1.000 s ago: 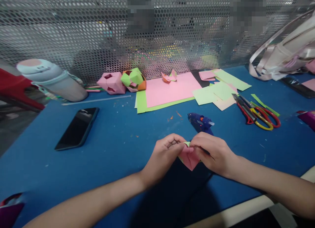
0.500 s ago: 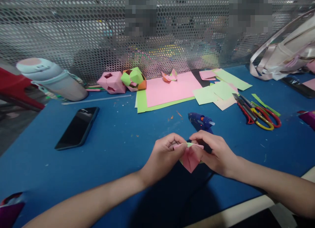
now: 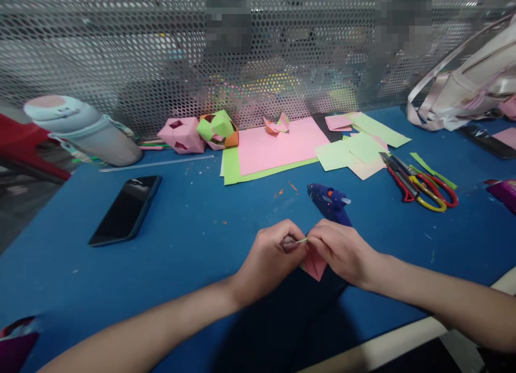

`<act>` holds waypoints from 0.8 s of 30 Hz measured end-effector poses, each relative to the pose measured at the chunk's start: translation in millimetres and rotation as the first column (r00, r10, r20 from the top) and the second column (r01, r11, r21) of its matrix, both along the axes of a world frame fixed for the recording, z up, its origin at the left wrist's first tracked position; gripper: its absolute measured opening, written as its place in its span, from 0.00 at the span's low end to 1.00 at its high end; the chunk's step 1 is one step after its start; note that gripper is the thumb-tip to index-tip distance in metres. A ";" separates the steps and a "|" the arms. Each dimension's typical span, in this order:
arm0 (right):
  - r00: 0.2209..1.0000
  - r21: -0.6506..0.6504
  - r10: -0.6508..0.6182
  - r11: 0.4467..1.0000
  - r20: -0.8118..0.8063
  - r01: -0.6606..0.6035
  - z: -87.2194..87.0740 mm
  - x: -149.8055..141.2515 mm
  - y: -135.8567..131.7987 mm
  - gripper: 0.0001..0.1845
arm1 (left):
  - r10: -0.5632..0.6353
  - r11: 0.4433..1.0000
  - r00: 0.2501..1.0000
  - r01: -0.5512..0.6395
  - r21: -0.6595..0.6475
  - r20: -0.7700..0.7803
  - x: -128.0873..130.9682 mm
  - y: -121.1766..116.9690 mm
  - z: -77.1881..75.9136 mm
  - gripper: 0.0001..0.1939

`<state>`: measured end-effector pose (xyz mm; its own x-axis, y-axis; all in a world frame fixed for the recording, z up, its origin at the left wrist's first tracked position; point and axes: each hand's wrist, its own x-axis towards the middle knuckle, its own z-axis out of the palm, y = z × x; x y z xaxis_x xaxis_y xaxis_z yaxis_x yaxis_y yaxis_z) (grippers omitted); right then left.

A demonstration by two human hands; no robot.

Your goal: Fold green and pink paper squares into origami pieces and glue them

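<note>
Above the near part of the blue table, a small folded piece of pink and green paper [image 3: 315, 266] is pinched between both hands. My left hand [image 3: 278, 257] is closed on its left side, thumb toward me. My right hand [image 3: 342, 250] grips the top and right side, its fingertips meeting the left ones. A thin green edge shows between the fingers, and a pink point hangs below them; the rest is hidden by the hands. Just beyond my right hand lies a blue glue gun [image 3: 327, 196] with a glue stick in its back end.
Pink and green sheets [image 3: 282, 147] lie at the back, with folded paper shapes [image 3: 217, 130] beside them. Scissors and a cutter [image 3: 423, 187] rest at right, near loose paper pieces [image 3: 355, 150]. A phone [image 3: 127, 210] and bottle [image 3: 86, 128] are left. Perforated metal [image 3: 161, 77] borders the back.
My hands have drawn together around the folded paper, and my right fingers now cover more of its top. Less of the pink face shows. The view has shifted slightly.
</note>
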<state>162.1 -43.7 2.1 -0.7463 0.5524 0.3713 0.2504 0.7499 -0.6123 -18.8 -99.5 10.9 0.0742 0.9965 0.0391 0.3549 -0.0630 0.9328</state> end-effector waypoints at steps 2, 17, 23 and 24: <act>0.999 -0.044 -0.004 0.999 -0.043 0.002 3.6 0.3 0.2 0.09 | 0.073 0.997 0.997 -0.073 -0.002 0.036 -0.1 1.5 -1.1 0.06; 0.993 0.002 -0.097 0.995 -0.064 0.097 6.4 1.4 4.2 0.07 | 0.228 0.952 0.952 -0.174 -0.252 0.206 4.1 7.8 10.3 0.09; 0.981 -0.095 -0.194 0.977 -0.027 0.190 5.2 2.0 3.2 0.08 | 0.276 0.944 0.923 -0.207 -0.258 0.269 3.7 8.2 7.8 0.10; 0.980 -0.089 -0.199 0.977 -0.032 0.195 5.4 1.6 3.3 0.08 | 0.268 0.946 0.926 -0.201 -0.255 0.266 3.7 8.2 8.3 0.11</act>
